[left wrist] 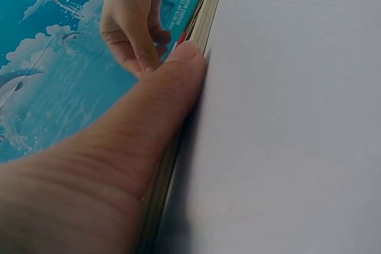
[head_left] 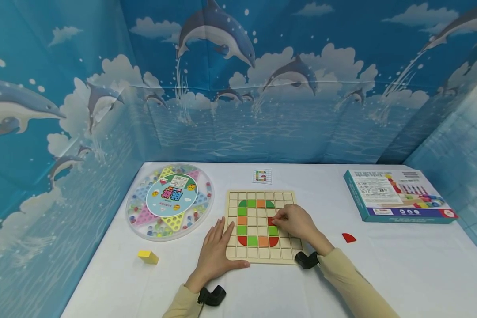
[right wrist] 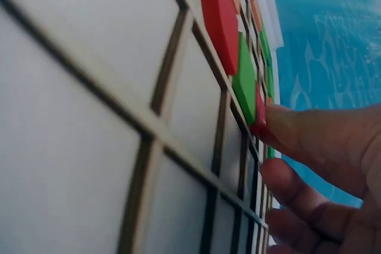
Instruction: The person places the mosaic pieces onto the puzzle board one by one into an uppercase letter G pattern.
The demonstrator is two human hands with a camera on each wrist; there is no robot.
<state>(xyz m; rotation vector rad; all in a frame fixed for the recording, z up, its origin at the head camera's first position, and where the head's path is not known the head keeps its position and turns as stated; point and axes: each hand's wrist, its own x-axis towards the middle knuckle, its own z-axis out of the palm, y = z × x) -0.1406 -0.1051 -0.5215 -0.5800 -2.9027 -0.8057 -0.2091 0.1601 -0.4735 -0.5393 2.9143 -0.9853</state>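
Note:
A wooden grid board (head_left: 258, 253) lies flat on the white table, with green, orange and red tiles set in a ring of its squares. My right hand (head_left: 298, 222) is over the board's right half, thumb and fingertips pinching a red tile (head_left: 270, 220) just above a green tile (head_left: 273, 231). In the right wrist view the thumb (right wrist: 292, 126) covers part of this red tile. My left hand (head_left: 216, 254) rests at the board's lower left corner, fingers extended along the left side. Its thumb (left wrist: 172, 78) lies against the front edge in the left wrist view.
Behind the board lies a small pattern card (head_left: 262, 176). A round game board with marbles (head_left: 206, 207) is at the left, near a yellow block (head_left: 148, 257). To the right are a loose red quarter-circle tile (head_left: 348, 238) and a flat game box (head_left: 401, 198).

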